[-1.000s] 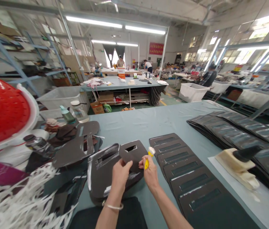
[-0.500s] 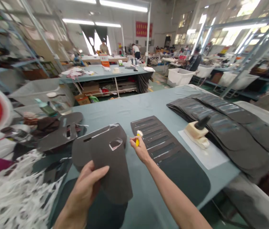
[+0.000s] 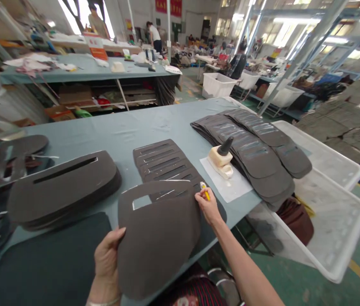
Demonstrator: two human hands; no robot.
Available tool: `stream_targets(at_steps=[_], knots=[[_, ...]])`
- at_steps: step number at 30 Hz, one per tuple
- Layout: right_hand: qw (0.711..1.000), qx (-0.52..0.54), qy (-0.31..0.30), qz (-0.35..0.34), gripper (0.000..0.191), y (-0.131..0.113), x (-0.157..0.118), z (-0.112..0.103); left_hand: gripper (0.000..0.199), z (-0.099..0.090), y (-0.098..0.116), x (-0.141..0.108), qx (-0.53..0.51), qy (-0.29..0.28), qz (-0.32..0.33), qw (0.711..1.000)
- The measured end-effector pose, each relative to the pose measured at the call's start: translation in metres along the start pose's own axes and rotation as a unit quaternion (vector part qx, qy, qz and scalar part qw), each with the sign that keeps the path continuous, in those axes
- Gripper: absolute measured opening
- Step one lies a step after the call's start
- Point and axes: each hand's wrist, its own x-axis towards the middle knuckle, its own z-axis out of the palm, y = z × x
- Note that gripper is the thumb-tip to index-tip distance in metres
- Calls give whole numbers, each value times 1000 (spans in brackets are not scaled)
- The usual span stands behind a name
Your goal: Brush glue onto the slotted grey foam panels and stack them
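My left hand grips the left edge of a dark grey sheet panel, thumb on top. The panel has rounded corners and a slot near its far edge, with a white line along that edge. It is held tilted above the table's near edge. My right hand, at the panel's right side, pinches a small yellow-handled brush with a white tip. Beneath and beyond the held panel lies a dark panel with several slots, partly covered.
A cream block-shaped container with a black cone stands on white paper. Stacked dark panels lie at the right, another stack at the left. White plastic bins stand beyond the table's right edge.
The view has swung right. My left hand has lifted the panel off the left stack and brought it rightward, over the slotted panel. The brush stays in my right hand.
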Motion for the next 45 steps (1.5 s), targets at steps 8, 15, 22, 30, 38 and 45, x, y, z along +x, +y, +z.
stream_targets(at_steps=[8, 15, 22, 30, 38, 45], knots=[[897, -431, 38, -93, 14, 26, 30, -115, 43, 0, -124, 29, 187, -60, -15, 980], [823, -555, 30, -116, 11, 57, 51, -125, 49, -14, -181, 56, 357, 92, 117, 922], [807, -582, 42, -95, 15, 66, 61, -125, 43, -12, -186, 61, 497, 138, 157, 842], [782, -619, 32, -68, 18, 64, 64, -124, 37, -5, -179, 51, 559, 164, 119, 804], [765, -640, 36, -64, 16, 67, 66, -124, 28, -11, -174, 56, 535, 170, 104, 821], [755, -653, 38, -49, 13, 64, 64, -121, 27, -16, -175, 61, 519, 180, 96, 830]])
